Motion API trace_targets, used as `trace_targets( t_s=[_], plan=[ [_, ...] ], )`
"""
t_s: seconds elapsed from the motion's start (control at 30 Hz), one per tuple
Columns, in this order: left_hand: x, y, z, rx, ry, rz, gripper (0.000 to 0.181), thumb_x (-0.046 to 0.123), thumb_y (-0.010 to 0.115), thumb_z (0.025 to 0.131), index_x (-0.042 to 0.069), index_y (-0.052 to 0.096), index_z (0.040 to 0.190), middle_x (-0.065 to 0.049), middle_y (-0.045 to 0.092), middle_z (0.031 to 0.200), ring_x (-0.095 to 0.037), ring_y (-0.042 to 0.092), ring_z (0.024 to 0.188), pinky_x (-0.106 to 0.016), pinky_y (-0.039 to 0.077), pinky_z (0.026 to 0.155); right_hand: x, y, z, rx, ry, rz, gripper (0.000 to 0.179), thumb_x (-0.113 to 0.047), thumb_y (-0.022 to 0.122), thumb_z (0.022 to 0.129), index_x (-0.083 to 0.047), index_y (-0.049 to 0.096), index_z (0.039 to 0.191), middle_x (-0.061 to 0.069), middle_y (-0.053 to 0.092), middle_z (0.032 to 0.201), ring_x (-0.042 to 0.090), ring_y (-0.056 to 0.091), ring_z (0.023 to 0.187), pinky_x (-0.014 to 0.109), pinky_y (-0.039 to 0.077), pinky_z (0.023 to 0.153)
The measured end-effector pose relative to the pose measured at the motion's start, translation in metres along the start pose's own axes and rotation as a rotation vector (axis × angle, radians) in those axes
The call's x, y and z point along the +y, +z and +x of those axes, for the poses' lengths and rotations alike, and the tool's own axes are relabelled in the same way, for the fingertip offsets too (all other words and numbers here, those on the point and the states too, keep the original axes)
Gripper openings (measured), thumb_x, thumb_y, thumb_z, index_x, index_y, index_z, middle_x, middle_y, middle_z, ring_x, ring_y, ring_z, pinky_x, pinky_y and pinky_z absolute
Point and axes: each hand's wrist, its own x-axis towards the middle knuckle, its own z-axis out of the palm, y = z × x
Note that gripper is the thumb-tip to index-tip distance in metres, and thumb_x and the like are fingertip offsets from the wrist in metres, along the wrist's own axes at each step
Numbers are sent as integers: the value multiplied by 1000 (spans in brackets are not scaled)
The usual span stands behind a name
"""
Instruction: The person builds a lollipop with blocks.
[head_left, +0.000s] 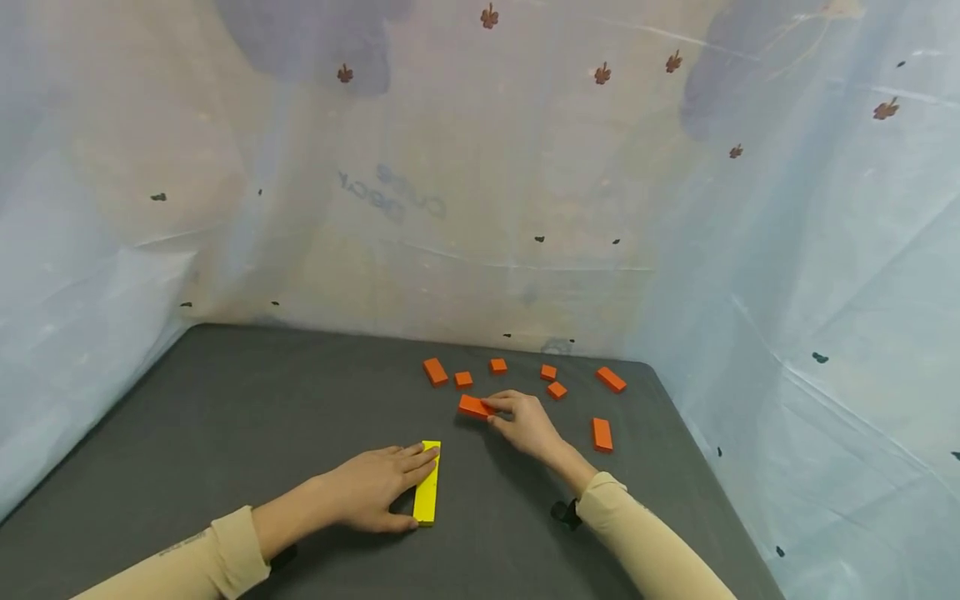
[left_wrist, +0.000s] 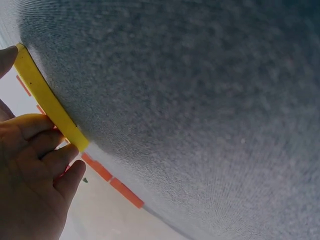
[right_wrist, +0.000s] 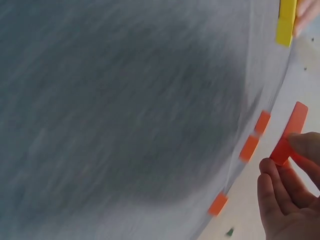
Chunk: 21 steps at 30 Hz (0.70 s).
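Note:
A long yellow block [head_left: 426, 496] lies on the dark table near the middle. My left hand [head_left: 378, 486] holds it from the left, fingers across its far part and thumb at its near end. In the left wrist view, the yellow block [left_wrist: 47, 97] shows its long side, with my left hand [left_wrist: 30, 165] around it. Farther forward and to the right, my right hand [head_left: 528, 425] pinches an orange block [head_left: 472, 407] by its right end. The right wrist view shows this orange block [right_wrist: 295, 125] between the thumb and fingers of my right hand [right_wrist: 290, 200].
Several orange blocks lie beyond and right of my hands, including a longer one [head_left: 435, 372] at the back, a small one [head_left: 557, 390], and one [head_left: 602, 435] right of my right hand. Pale plastic sheeting [head_left: 465, 208] hangs along the table's back and sides.

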Motion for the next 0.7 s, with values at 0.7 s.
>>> trace_targets(
  t_s=[0.7],
  plan=[
    [-2,-8,-7,6,5,4,84,67,46,90,10,32,151,-5,24,159,-27,29,144,-49,38,109,-52,38,21,-200,-51,-91,34,-21,67,91,-17,66,125,-2,65,122,14,61,112,30,51,93]
  ],
)
